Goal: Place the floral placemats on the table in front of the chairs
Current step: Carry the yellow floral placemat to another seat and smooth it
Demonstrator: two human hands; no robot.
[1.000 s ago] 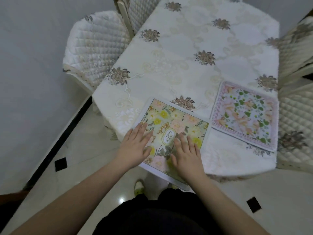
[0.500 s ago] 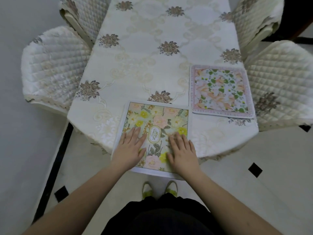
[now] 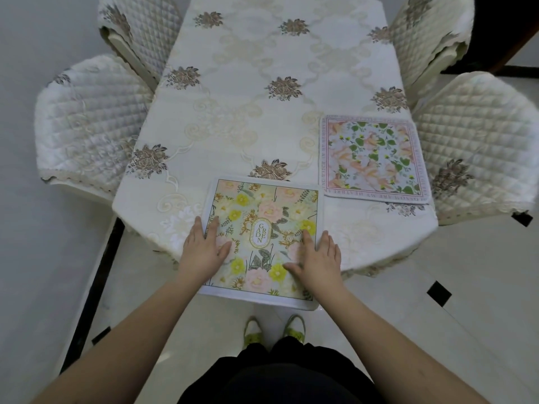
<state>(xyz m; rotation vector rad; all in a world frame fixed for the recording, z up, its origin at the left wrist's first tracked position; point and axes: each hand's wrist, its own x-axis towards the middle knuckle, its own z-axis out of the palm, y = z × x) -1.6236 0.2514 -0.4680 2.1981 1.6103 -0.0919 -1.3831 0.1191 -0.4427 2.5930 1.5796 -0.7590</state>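
Observation:
A yellow and pink floral placemat (image 3: pixel 264 217) with a "GARDEN" oval lies at the near end of the table (image 3: pixel 262 118), its near edge hanging past the table edge. My left hand (image 3: pixel 202 250) rests flat on its left side with straight fingers. My right hand (image 3: pixel 316 258) rests flat on its right side. A second placemat (image 3: pixel 374 158), pink and green with a lettered border, lies on the table's right side in front of a quilted chair (image 3: pixel 478 141).
The table wears a cream embroidered cloth. Quilted chairs stand at the left (image 3: pixel 87 123), far left (image 3: pixel 140 33) and far right (image 3: pixel 431 33). A tiled floor with black insets (image 3: pixel 439 293) surrounds the table. My shoes (image 3: pixel 274 329) are below the near edge.
My hands have spread apart from the middle of the yellow placemat toward its left and right sides. The view has swung so the table now lies straight ahead.

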